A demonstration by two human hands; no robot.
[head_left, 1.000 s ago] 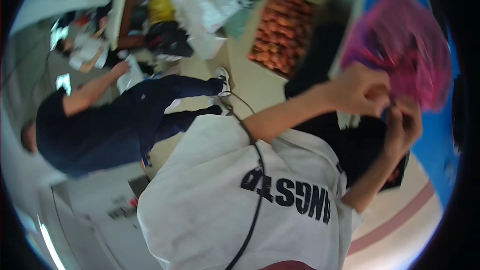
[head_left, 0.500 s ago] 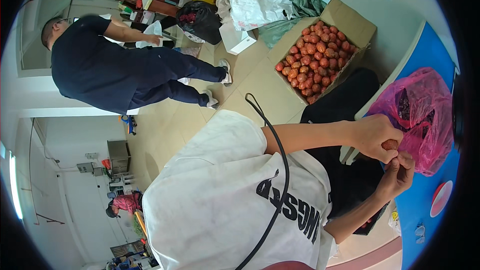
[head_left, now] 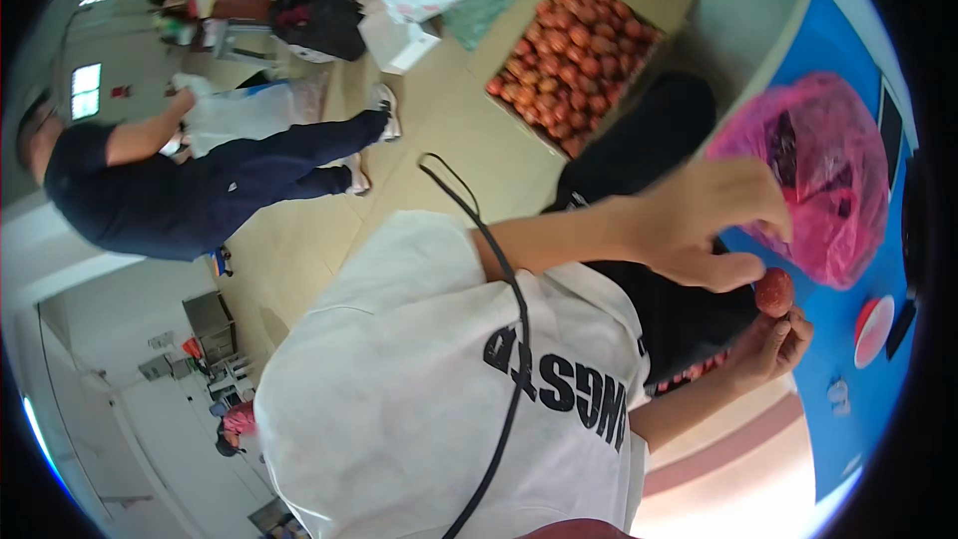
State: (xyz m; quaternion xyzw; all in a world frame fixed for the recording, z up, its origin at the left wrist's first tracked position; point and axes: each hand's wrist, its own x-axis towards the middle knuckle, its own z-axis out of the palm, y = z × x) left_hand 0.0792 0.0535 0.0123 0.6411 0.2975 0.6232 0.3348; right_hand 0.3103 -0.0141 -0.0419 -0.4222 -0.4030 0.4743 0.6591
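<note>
Red fruit (head_left: 773,292) clamped in the right hand's (head_left: 778,349) fingers; left hand (head_left: 714,227) at its eleven o'clock, fingers apart; seemingly a holding step, calling for steadiness.

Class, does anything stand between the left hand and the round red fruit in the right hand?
Nothing visible does: the thumb of the left hand is right beside the round red fruit held by the right hand, though contact is unclear. The pink bag lies beyond, not between.

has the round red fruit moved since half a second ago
Yes. Judged against the red dish on the blue table, the round red fruit in the right hand has shifted down the picture, nearer the dish.
</note>
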